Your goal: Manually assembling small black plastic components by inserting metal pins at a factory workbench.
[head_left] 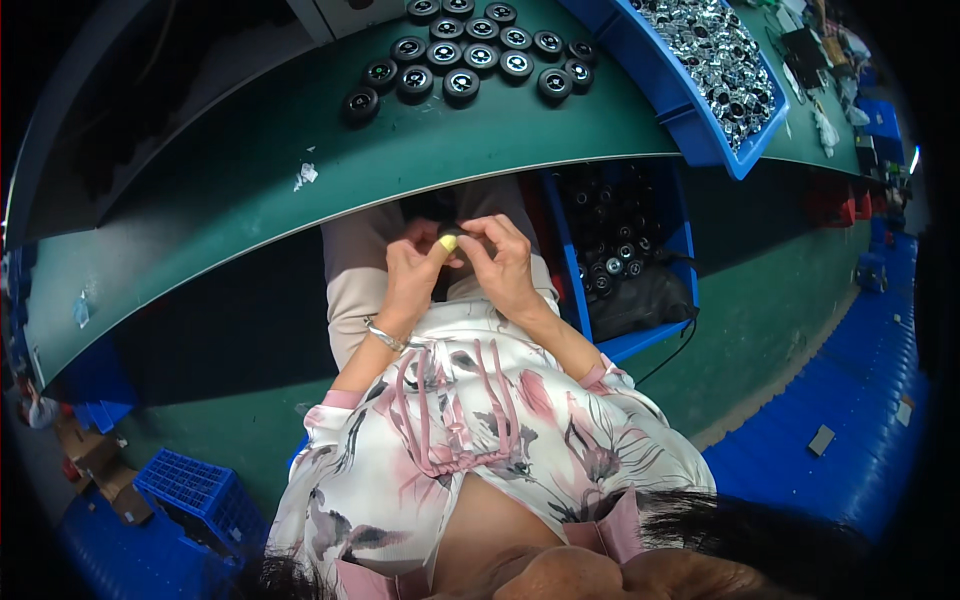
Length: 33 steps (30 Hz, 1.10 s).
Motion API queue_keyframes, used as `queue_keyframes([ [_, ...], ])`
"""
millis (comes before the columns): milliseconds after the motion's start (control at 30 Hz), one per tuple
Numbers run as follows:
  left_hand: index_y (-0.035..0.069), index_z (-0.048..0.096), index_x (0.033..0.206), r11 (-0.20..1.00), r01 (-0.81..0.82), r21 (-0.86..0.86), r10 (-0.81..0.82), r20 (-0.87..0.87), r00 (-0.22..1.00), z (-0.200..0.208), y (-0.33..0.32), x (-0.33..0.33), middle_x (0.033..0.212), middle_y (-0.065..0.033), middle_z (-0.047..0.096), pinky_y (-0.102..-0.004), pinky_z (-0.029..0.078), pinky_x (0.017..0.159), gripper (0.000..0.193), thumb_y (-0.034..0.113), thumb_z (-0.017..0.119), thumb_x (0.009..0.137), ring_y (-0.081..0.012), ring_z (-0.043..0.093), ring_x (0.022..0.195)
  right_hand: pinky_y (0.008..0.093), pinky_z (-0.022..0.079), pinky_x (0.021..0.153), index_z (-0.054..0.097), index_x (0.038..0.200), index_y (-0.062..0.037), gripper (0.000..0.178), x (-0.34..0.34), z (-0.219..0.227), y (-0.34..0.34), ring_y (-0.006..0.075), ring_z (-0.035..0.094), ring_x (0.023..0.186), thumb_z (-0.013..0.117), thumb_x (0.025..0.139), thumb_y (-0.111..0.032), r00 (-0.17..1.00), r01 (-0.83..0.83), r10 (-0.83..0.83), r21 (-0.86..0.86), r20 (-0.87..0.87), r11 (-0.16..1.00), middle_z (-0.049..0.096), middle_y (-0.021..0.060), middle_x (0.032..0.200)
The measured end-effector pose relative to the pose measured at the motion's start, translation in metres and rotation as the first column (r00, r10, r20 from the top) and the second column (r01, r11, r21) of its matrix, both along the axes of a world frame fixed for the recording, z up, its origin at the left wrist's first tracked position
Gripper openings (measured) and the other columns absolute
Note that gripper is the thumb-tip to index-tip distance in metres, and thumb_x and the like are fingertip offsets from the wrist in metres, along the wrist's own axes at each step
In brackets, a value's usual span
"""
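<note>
Over my lap, below the bench edge, my left hand (406,272) and my right hand (506,266) meet with fingertips close together. Both are closed in a pinch around a small dark thing, mostly hidden by the fingers and too dark to name. A yellow cover (448,242) wraps the tip of my left thumb. Beyond the edge, several black wheels (462,86) with shiny hubs lie in loose rows on the green bench (250,215).
At the bench's right, a blue bin (745,160) full of shiny silver parts juts over the edge. Beside my right leg, a lower blue bin (625,349) holds black wheels and a dark bag (640,303). White scraps (306,176) lie on the bench. A blue crate (195,490) stands at lower left.
</note>
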State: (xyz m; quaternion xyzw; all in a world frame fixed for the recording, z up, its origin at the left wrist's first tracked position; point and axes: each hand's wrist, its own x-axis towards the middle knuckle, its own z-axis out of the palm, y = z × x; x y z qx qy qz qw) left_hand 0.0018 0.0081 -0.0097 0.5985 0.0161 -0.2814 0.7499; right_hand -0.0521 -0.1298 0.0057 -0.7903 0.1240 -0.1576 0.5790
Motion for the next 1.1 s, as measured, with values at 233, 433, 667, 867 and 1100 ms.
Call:
queue_keyframes([
  [233, -0.008, 0.064, 0.098, 0.980, 0.049, 0.194, -0.033, -0.083, 0.996, -0.006, 0.005, -0.001, 0.075, -0.0062, 0.065, -0.0242, 0.054, 0.058, 0.017, 0.005, 0.066, 0.089, -0.0092, 0.063, 0.065, 0.0322, 0.051, 0.062, 0.066, 0.095, 0.0054, 0.012, 0.000, 0.000, 0.008, 0.0231, 0.065, 0.071, 0.067, 0.084, 0.003, 1.000, -0.013, 0.012, -0.009, -0.010, 1.000, 0.062, 0.0140, 0.086],
  [433, -0.007, 0.064, 0.101, 0.988, -0.090, 0.129, 0.099, -0.065, 0.993, -0.015, -0.001, -0.005, 0.068, -0.0035, 0.063, -0.0232, 0.048, 0.053, 0.018, 0.005, 0.066, 0.087, -0.0079, 0.060, 0.059, 0.0413, 0.048, 0.056, 0.064, 0.092, 0.0039, 0.012, 0.004, -0.010, 0.009, 0.0342, 0.062, 0.064, 0.069, 0.081, 0.002, 0.998, 0.002, 0.009, -0.188, 0.057, 0.982, 0.059, 0.0176, 0.079],
  [667, -0.005, 0.062, 0.104, 0.977, -0.028, 0.213, 0.044, -0.074, 0.996, -0.011, -0.001, -0.002, 0.077, -0.0060, 0.065, -0.0241, 0.046, 0.053, 0.019, 0.006, 0.065, 0.089, -0.0099, 0.060, 0.061, 0.0383, 0.048, 0.060, 0.065, 0.093, 0.0032, 0.011, 0.005, -0.004, 0.008, 0.0293, 0.062, 0.068, 0.068, 0.084, 0.000, 0.999, 0.021, -0.015, -0.229, 0.030, 0.973, 0.057, 0.0155, 0.076],
  [867, -0.007, 0.060, 0.105, 0.995, -0.049, -0.085, 0.032, -0.188, 0.982, 0.001, -0.003, 0.009, 0.090, -0.0086, 0.067, -0.0238, 0.054, 0.066, 0.024, 0.011, 0.069, 0.090, -0.0163, 0.069, 0.074, 0.0261, 0.050, 0.070, 0.067, 0.100, 0.0032, 0.011, 0.003, -0.004, -0.004, 0.0132, 0.064, 0.078, 0.063, 0.094, -0.005, 0.997, 0.000, 0.029, 0.397, -0.066, 0.918, 0.066, 0.0067, 0.090],
  [1100, -0.009, 0.064, 0.102, 0.990, 0.101, 0.098, -0.101, -0.008, 0.995, 0.003, 0.004, 0.012, 0.094, -0.0106, 0.066, -0.0285, 0.060, 0.074, 0.022, 0.009, 0.070, 0.090, -0.0161, 0.068, 0.080, 0.0332, 0.056, 0.085, 0.066, 0.106, 0.0042, 0.015, 0.009, -0.007, -0.034, 0.0196, 0.069, 0.088, 0.063, 0.095, -0.005, 0.935, -0.080, 0.347, 0.906, -0.077, 0.416, 0.070, 0.0122, 0.104],
])
